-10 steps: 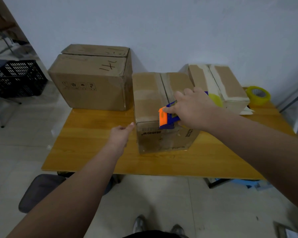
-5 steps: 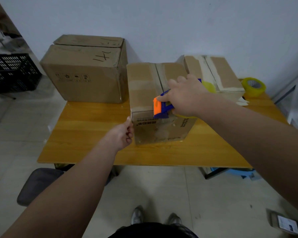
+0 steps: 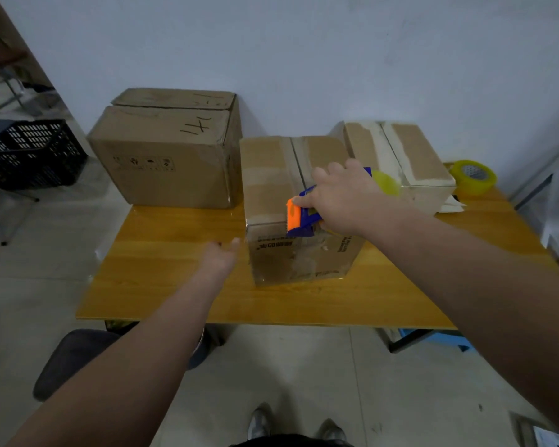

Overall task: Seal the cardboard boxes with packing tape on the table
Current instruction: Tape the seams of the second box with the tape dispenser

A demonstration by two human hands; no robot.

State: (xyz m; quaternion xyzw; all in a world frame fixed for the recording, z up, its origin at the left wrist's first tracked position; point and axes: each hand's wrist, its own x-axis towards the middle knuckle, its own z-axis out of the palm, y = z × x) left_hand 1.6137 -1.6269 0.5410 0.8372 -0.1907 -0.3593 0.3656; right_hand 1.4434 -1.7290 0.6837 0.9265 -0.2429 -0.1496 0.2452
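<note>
A middle cardboard box (image 3: 271,188) stands on the wooden table (image 3: 175,285), with clear tape along its top seam. My right hand (image 3: 346,198) grips a blue and orange tape dispenser (image 3: 299,217) with a yellow tape roll (image 3: 386,183), pressed at the box's front top edge. My left hand (image 3: 220,258) hovers just left of the box's front corner, fingers loosely apart, holding nothing. A large box (image 3: 168,153) sits at the back left. A taped box (image 3: 400,159) sits at the back right.
A spare yellow tape roll (image 3: 473,175) lies at the table's back right corner, by some white paper (image 3: 449,204). A black plastic crate (image 3: 26,153) stands on the floor to the left. A dark stool (image 3: 71,359) is under the table's front edge.
My left hand has come off the box's front left corner and now hangs just beside it. The dispenser stays at the front top edge.
</note>
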